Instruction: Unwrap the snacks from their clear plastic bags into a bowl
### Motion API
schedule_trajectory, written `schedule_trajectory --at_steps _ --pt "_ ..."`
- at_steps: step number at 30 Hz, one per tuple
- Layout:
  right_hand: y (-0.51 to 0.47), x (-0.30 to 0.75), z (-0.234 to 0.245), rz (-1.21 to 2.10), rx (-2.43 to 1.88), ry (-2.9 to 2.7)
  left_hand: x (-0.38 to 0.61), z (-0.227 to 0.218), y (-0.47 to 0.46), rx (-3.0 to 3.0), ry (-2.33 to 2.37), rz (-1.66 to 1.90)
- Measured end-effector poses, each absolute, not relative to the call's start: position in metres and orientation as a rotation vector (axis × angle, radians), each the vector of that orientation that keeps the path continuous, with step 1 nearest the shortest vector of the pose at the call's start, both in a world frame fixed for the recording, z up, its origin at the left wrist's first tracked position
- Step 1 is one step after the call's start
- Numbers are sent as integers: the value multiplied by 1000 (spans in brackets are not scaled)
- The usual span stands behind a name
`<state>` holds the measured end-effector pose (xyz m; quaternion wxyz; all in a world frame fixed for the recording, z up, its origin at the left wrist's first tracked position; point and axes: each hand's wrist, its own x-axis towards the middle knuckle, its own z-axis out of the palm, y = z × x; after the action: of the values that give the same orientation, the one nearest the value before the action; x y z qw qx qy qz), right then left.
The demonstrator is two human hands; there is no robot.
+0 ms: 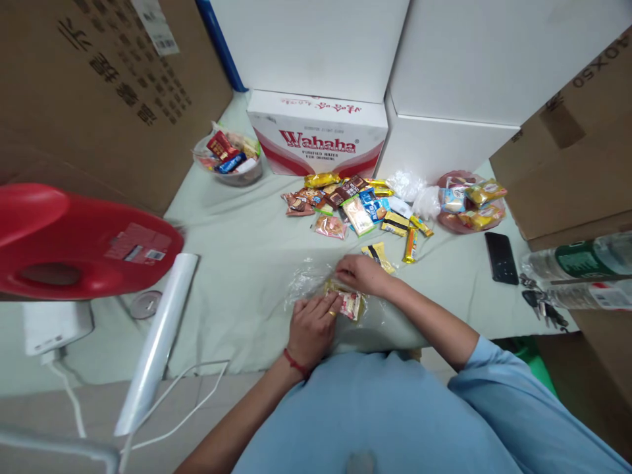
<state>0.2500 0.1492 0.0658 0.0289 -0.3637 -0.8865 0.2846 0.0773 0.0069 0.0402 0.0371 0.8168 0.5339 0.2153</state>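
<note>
A clear plastic bag (302, 280) lies spread near the table's front edge, with a red-and-white snack packet (351, 305) and a yellowish wrapper in or on it. My left hand (312, 329), a red cord at its wrist, bends its fingers over the bag and the packet's left side. Just beyond, my right hand (363, 273) is closed, its curled fingertips pinching at the bag's film; exactly what they grip is partly hidden. Behind it lies a yellow-and-black snack packet (378, 257). Farther back is a loose pile of wrapped snacks (358, 214).
Left stand a snack-filled clear bowl (234, 176), a red jug (99, 243), a plastic film roll (158, 342) and a white charger (56, 327). Right are a pink bowl (467, 226), phone (501, 257), keys (543, 306) and water bottles (582, 258). A Wahaha carton (320, 141) stands behind.
</note>
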Motion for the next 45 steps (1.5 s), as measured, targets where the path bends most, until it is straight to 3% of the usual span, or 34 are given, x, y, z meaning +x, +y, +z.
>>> schedule_trajectory --at_steps 4,8,12,21,25,33,40,45 --pt "160 251 73 603 -1328 -2787 76 40 6 2596 1675 675" --pt "169 247 71 856 -1250 -2912 76 41 5 2642 1717 716" --pt "170 249 72 1119 -1191 -2698 78 41 4 2662 1721 700" --pt "85 265 75 1144 -798 -2357 82 27 -3 2531 1723 745" --pt "53 265 61 959 -787 -2315 82 20 -3 2267 1672 968" --pt "40 264 36 807 -768 -2417 77 21 16 1085 1439 1203" --pt "29 257 33 750 -828 -2637 63 24 44 740 1508 1128" --pt "37 249 50 789 -863 -2814 47 35 50 614 1560 1381"
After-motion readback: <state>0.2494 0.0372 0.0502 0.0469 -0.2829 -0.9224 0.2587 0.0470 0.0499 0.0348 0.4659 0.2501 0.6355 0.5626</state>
